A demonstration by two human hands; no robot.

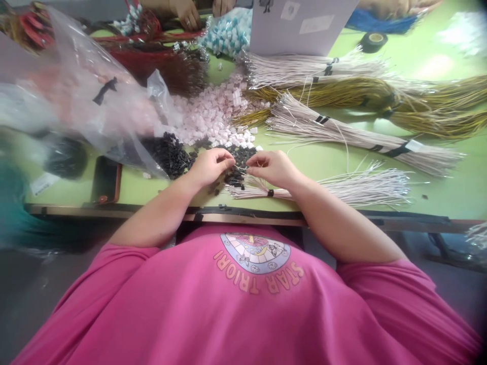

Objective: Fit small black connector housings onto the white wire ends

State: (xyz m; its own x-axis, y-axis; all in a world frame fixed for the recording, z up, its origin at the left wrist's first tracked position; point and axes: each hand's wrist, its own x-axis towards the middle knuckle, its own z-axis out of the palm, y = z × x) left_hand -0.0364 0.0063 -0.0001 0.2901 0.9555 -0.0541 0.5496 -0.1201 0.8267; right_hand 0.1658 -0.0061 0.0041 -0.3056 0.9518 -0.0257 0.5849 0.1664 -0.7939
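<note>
My left hand (pixel 212 166) is closed in a pinch on one end of a thin white wire (pixel 240 168). Facing it, a short gap to the right, my right hand (pixel 274 168) pinches the same wire. Both hands are over a pile of small black connectors (pixel 236 156). Just behind them spreads a heap of pale pink connectors (pixel 213 114). Below and right of my right hand lies a bundle of white wires (pixel 357 187), bound with black tape and passing under my right forearm.
Plastic bags (pixel 110 96) and a phone (pixel 107 180) lie at the left. More white wire bundles (pixel 342 131), yellow wires (pixel 429 109) and a tape roll (pixel 373 42) are at the right. Other people's hands (pixel 186 12) are at the far side, beside a grey box (pixel 297 30).
</note>
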